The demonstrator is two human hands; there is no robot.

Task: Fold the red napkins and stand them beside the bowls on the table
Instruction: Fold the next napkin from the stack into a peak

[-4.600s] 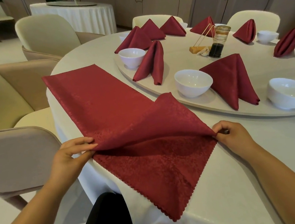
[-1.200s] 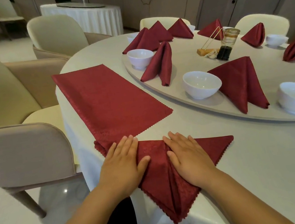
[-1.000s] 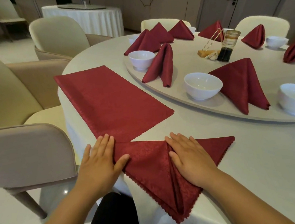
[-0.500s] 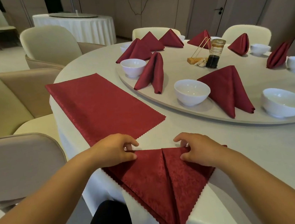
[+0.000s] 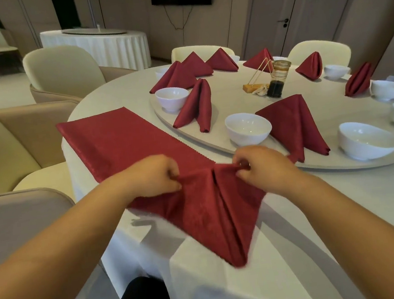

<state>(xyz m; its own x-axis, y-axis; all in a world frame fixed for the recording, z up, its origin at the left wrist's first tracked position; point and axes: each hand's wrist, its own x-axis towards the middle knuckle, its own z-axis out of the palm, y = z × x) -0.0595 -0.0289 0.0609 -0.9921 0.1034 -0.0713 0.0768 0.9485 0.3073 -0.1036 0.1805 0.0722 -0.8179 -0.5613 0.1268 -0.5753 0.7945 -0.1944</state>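
Your palms no longer press flat. Left hand (image 5: 154, 177) and right hand (image 5: 260, 169) now have fingers (image 5: 173, 177) clamped on the folded napkin (image 5: 211, 212), lower centre of the frame, on the tabletop (image 5: 346, 205) — likely ready to stand it up.

text: none readable | labels: none | numbers: none | signs: none

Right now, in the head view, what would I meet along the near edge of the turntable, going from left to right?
small white bowl → narrow folded napkin → middle white bowl → wide folded napkin → right white bowl
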